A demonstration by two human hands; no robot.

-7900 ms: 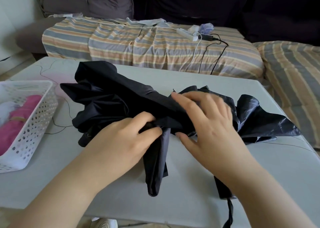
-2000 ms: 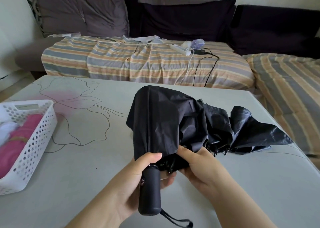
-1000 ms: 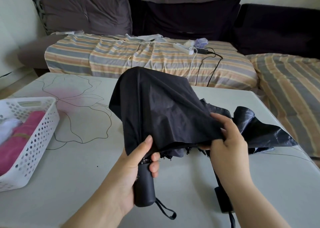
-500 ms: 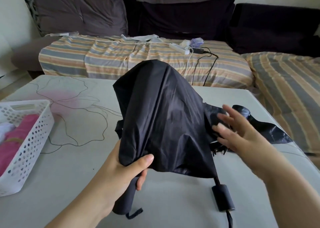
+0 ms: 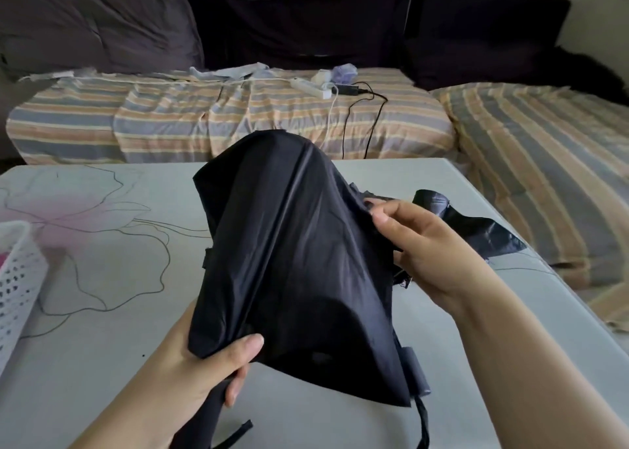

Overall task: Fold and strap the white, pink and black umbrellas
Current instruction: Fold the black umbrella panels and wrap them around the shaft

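At the far left, a white perforated plastic basket (image 5: 15, 278) sits on the pale flower-printed surface (image 5: 102, 244). Your left hand (image 5: 200, 370) has its grip wrapped around the handle of the black fabric umbrella (image 5: 296, 261), thumb pressing the canopy's lower edge, holding it raised above the surface. Your right hand (image 5: 422, 247) pinches the canopy's right side, fingers curled into the cloth. A second black umbrella handle (image 5: 417, 370) lies beneath.
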